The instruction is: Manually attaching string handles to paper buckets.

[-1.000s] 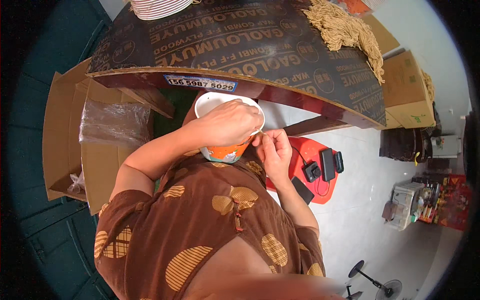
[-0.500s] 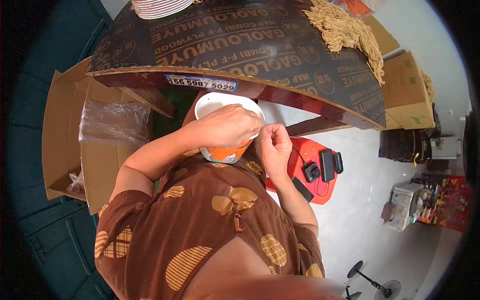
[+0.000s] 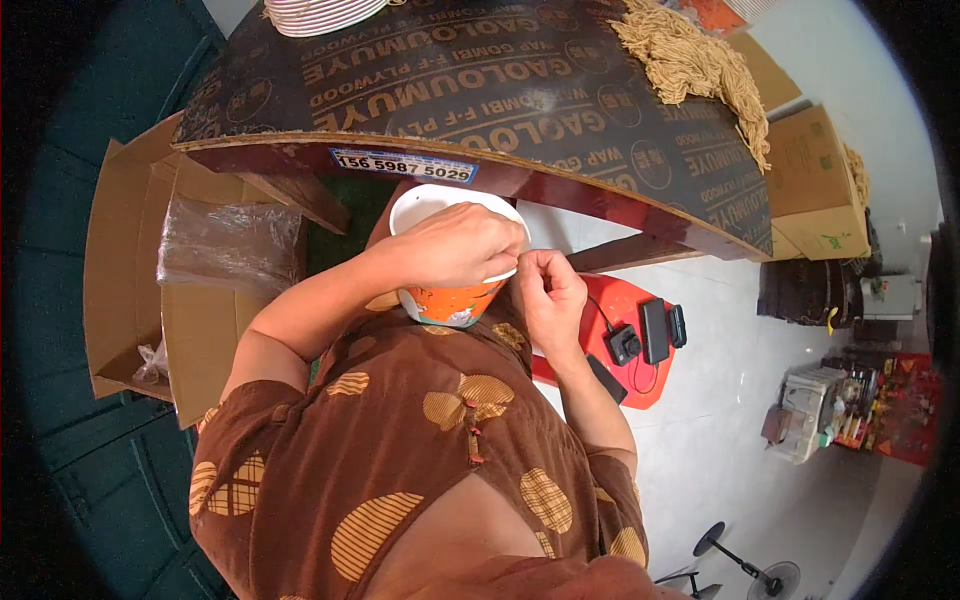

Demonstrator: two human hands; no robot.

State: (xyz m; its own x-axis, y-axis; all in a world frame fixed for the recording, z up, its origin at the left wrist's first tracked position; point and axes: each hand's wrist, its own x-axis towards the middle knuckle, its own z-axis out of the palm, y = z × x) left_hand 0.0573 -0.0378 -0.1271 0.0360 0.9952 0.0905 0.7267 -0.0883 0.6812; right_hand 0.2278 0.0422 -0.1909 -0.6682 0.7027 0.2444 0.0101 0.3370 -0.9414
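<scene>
A paper bucket (image 3: 455, 304), white inside with an orange printed outside, rests tilted on my lap just below the table edge. My left hand (image 3: 465, 245) reaches across its mouth, closed, with the fingertips at the right part of the rim. Close beside them, my right hand (image 3: 552, 292) is closed in a pinch of thumb and forefinger just outside the rim. The fingertips of both hands nearly meet there. Whatever sits between them is hidden or too small to make out.
The dark plywood table (image 3: 440, 90) carries a stack of white rims (image 3: 325, 14) and a heap of tan cords (image 3: 690, 60). An open carton (image 3: 130, 260) stands left. Right of me, a red stool (image 3: 640, 385) holds small black devices (image 3: 655, 330).
Both hands stay at the bucket's right rim, with only slight shifts of the fingers. The bucket has hardly moved.
</scene>
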